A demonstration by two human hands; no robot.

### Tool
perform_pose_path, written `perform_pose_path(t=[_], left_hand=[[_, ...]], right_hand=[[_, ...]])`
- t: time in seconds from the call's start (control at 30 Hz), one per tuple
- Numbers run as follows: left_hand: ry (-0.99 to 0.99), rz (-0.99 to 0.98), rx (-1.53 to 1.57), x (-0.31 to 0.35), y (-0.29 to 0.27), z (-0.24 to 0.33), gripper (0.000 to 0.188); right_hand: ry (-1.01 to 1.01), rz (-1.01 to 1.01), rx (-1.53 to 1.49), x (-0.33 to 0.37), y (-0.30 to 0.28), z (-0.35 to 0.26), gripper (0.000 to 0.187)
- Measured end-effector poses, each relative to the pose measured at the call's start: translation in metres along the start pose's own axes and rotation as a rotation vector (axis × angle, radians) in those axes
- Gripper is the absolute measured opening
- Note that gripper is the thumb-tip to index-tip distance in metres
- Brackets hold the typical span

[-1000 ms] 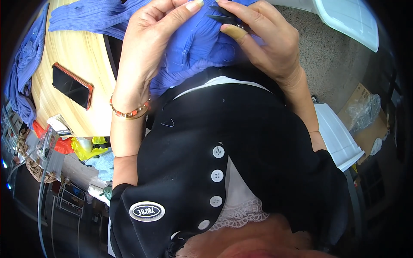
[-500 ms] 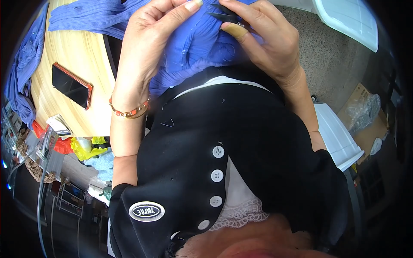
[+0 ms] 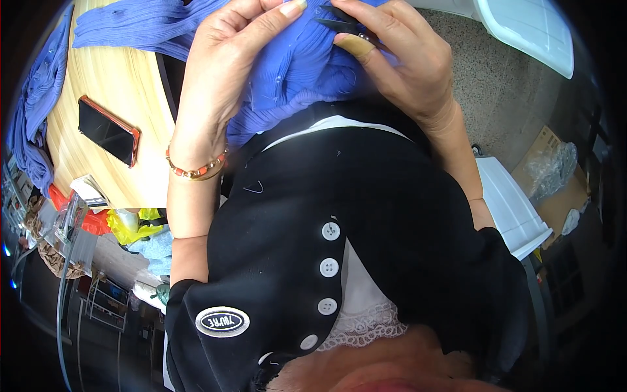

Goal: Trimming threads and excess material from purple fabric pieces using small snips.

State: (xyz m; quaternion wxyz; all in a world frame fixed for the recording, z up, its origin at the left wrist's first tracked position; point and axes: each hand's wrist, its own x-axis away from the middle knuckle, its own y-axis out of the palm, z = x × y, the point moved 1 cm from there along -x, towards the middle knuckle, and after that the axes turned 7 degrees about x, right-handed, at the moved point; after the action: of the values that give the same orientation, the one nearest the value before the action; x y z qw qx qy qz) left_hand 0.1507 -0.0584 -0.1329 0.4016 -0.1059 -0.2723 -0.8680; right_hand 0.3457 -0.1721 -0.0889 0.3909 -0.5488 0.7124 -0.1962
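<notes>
A blue ribbed knit garment (image 3: 287, 72) is bunched over my lap at the top of the view, with loose bits of thread on it. My left hand (image 3: 238, 42) is closed on the garment, thumb and fingertips pinched near the upper edge, where the fingertips are partly cut off. Small black thread snips (image 3: 339, 25) sit in my right hand (image 3: 408, 55), their blades pointing left over the knit, close to my left thumb. Yellowish tape or a cover wraps the right thumb.
On the wooden table (image 3: 72, 140) at left lie a phone (image 3: 108, 130) and more blue knitwear (image 3: 39, 117). Bags, a yellow one (image 3: 130, 225) among them, are below the table. Pale plastic bins (image 3: 513, 202) and cardboard with clear plastic (image 3: 552, 170) stand at right.
My right hand has shifted very slightly to the left with the snips. The left hand and the garment stay in place.
</notes>
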Motion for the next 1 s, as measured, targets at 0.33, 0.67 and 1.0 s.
perform_pose_path(t=[0.33, 0.67, 1.0], left_hand=[[-0.002, -0.020, 0.015, 0.0011, 0.0003, -0.0001, 0.026], [-0.009, 0.001, 0.016, 0.0012, 0.0043, 0.0003, 0.026], [-0.013, 0.003, 0.027, 0.0017, 0.0021, -0.0011, 0.027]], right_hand=[[-0.026, -0.012, -0.005, -0.0004, 0.0008, 0.0000, 0.037], [0.019, 0.018, -0.041, -0.0004, 0.0026, -0.0007, 0.037], [0.016, 0.026, -0.031, -0.0001, 0.0047, 0.0004, 0.031]])
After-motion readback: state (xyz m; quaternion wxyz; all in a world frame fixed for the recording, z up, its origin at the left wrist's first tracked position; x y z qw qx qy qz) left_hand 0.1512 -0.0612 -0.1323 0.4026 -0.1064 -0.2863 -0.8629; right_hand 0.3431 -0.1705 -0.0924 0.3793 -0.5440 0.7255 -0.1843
